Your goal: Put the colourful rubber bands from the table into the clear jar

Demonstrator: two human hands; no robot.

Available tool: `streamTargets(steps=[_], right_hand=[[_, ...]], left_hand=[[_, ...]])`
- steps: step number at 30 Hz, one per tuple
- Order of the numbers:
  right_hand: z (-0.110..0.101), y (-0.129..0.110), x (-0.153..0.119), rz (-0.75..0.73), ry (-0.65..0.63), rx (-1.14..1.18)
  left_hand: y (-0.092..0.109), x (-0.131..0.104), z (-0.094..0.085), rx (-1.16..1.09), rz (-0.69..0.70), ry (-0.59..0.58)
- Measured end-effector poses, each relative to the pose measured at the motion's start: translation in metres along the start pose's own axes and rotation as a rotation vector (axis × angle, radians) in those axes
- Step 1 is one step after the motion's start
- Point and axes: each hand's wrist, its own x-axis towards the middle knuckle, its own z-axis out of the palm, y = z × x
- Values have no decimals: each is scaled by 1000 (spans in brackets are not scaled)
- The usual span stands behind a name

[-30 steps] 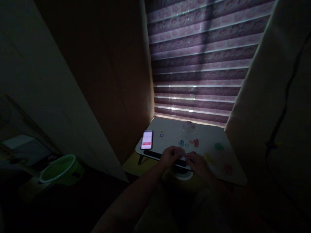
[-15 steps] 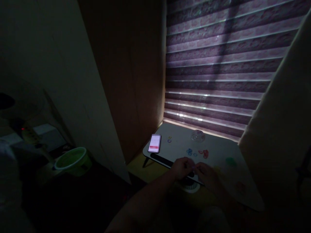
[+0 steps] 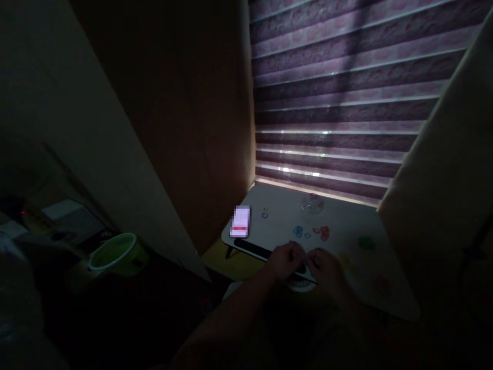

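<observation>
Over the near edge of a small white table (image 3: 281, 234), my left hand (image 3: 287, 261) and my right hand (image 3: 321, 267) meet at the fingertips. Both are closed in a pinch. Between them shows a bit of a thin purple rubber band (image 3: 304, 259), mostly hidden by the fingers and dim. Beyond the hands lie small blue rubber bands (image 3: 298, 232) and red rubber bands (image 3: 324, 233). To the right of my right hand are a green pile (image 3: 365, 242), a yellow pile (image 3: 348, 261) and a dim reddish pile (image 3: 382, 282).
A lit phone (image 3: 241, 222) lies at the table's left end, near two loose bands (image 3: 265, 215). A clear round container (image 3: 312, 204) stands at the back by the striped blind (image 3: 327, 103). On the far left is a green tub (image 3: 119, 254). The room is dark.
The view has shifted slightly, so the table sits higher in the picture. My hands stay together at the table edge, with the fingers slightly repositioned.
</observation>
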Motion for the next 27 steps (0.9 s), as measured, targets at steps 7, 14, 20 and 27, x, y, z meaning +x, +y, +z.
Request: streamTargets(steps=[7,14,20,27], right_hand=[[-3,-14,-1,63,29,46],[-6,-25,-1,78,46,75],[-6,-24,-2,74,33,56],[-8,-27,-5,58,22,133]], left_hand=[[6,-1,-3,-94,-48,-13],[8,-3,-6,-234,-78,-72],[0,-2,-5,-75,-51,-40],[7,-3,-6,-22,-77,-10]])
